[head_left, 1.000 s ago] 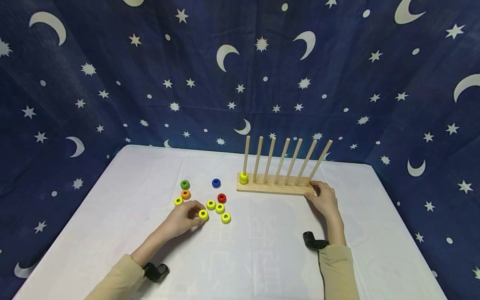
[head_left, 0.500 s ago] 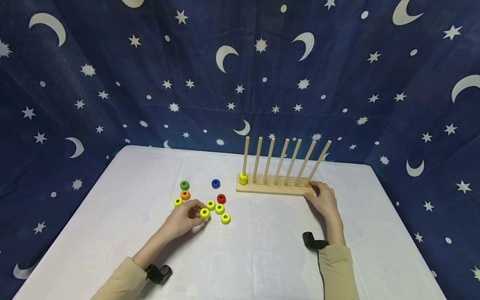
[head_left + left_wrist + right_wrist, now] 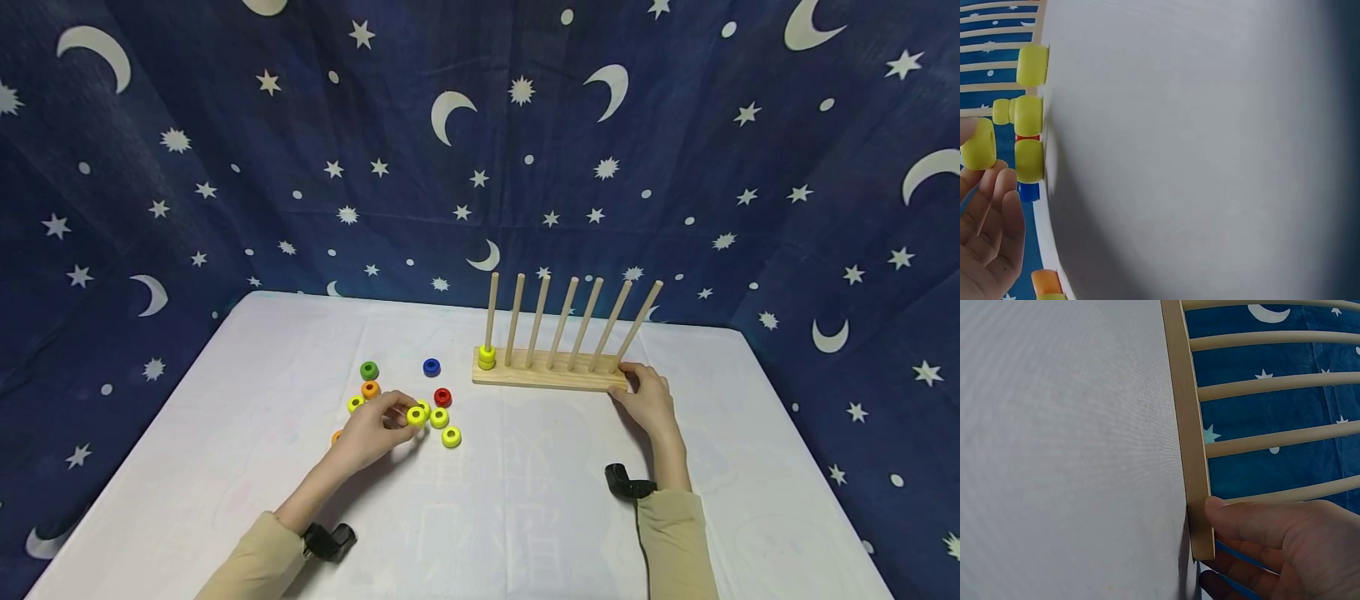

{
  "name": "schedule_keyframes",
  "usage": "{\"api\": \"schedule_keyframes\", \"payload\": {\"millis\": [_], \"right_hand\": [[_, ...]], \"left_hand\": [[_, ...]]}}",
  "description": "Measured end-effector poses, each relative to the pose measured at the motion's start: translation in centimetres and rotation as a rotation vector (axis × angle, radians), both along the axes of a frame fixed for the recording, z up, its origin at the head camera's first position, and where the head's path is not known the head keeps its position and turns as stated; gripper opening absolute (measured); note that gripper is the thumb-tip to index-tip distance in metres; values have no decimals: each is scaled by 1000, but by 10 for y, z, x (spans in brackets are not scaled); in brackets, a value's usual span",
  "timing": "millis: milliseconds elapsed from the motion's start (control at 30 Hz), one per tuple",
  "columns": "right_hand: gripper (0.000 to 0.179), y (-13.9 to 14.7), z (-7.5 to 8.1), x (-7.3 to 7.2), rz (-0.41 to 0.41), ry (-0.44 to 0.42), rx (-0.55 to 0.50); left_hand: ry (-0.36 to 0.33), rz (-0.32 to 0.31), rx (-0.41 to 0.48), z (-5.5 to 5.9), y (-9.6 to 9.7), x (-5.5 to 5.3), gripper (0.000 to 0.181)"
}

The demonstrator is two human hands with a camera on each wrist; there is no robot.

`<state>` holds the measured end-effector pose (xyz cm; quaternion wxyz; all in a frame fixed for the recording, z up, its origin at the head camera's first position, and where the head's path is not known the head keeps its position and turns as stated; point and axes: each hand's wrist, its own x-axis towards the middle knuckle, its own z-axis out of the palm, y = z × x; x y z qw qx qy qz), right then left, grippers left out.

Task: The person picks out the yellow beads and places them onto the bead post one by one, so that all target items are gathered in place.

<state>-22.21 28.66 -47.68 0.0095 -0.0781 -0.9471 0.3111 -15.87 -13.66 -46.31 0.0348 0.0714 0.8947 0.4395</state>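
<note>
My left hand (image 3: 372, 432) pinches a yellow bead (image 3: 416, 416) between thumb and fingers. In the left wrist view that bead (image 3: 980, 147) is raised above the level of the loose yellow beads (image 3: 1029, 161) on the table. A wooden peg rack (image 3: 546, 381) with several upright pegs stands to the right, two yellow beads (image 3: 487, 357) stacked on its leftmost peg. My right hand (image 3: 651, 402) grips the rack's right end; in the right wrist view the thumb lies on the front of its base (image 3: 1188, 444), other fingers behind.
Around the left hand lie more yellow beads (image 3: 451, 437), a red bead (image 3: 443, 397), a blue bead (image 3: 431, 367), a green bead (image 3: 369, 371) and an orange bead (image 3: 371, 390). Another orange bead (image 3: 337, 437) is partly hidden by that hand. A star-patterned cloth (image 3: 480, 200) hangs behind the white table (image 3: 525, 500).
My left hand has moved a little right and away from me with the yellow bead, which now overlaps a loose yellow one in the head view. The right hand and rack stay put.
</note>
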Motion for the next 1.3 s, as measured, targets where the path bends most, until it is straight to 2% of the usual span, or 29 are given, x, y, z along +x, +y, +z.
{"api": "schedule_keyframes", "payload": {"millis": [267, 633, 900, 1133, 1300], "right_hand": [[55, 0, 0, -1, -1, 0, -2], [56, 0, 0, -2, -3, 4, -1], [56, -1, 0, 0, -4, -2, 0], [56, -1, 1, -1, -10, -5, 1], [56, -1, 1, 0, -10, -9, 0]], "left_hand": [[54, -34, 49, 8, 10, -11, 26], [54, -26, 39, 19, 27, -22, 30], [88, -48, 106, 28, 40, -29, 29], [119, -19, 133, 41, 51, -32, 30], [164, -26, 178, 48, 60, -37, 30]]}}
